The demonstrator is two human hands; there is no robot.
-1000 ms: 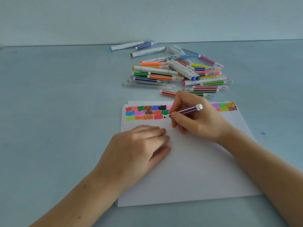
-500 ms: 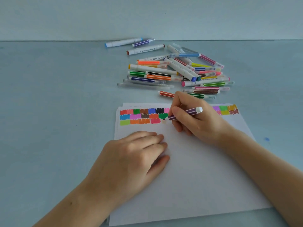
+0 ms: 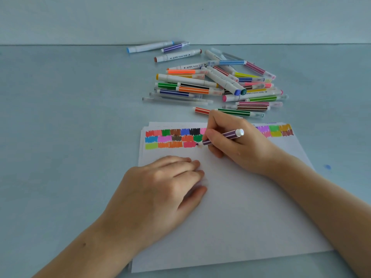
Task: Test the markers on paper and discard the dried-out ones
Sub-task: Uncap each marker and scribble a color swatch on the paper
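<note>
The right hand (image 3: 239,145) grips a purple striped marker (image 3: 222,137) with curled fingers (image 3: 215,137); its tip touches the paper (image 3: 230,217) at the right end of the third row of colour patches (image 3: 172,138). The left hand (image 3: 158,195) rests flat on the paper, at 7 o'clock from the marker, fingers relaxed and holding nothing. The pile of markers (image 3: 216,85) lies on the pale blue surface (image 3: 70,127) at 12 o'clock from the paper, just beyond its top edge.

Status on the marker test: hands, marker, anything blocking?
Right hand grips purple marker, tip at third swatch row on paper. Left hand flat, pinning sheet. Marker pile behind; nothing blocking.
</note>
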